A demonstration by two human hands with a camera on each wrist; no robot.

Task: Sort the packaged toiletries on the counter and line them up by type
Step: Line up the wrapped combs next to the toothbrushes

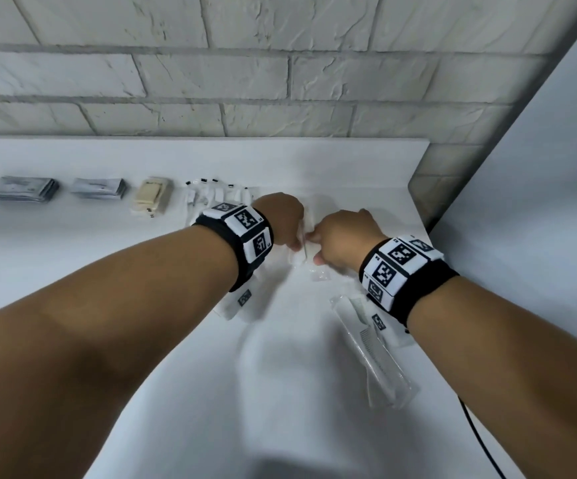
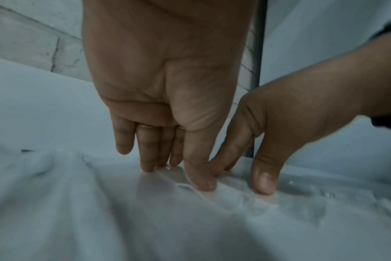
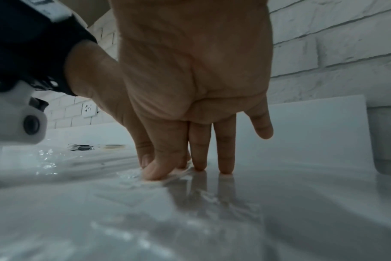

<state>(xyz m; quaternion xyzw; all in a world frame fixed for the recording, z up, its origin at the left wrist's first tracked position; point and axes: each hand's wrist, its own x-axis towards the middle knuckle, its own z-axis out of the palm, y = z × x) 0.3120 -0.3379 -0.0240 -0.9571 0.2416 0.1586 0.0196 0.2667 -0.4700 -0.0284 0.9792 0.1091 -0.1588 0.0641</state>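
1. Both hands meet at frame centre: the left hand (image 1: pixel 282 217) and right hand (image 1: pixel 344 236) press near-straight fingertips (image 2: pixel 202 183) onto a clear plastic packet (image 1: pixel 301 247) lying flat on the white table (image 1: pixel 176 340); neither grip curls round it.
2. Lower right, a clear-wrapped comb (image 1: pixel 371 350) lies near the right wrist.
3. Farther off, upper left, a row runs along the table: two grey sachet stacks (image 1: pixel 21 189), a beige packet (image 1: pixel 152 198), then small white packets (image 1: pixel 211 193).
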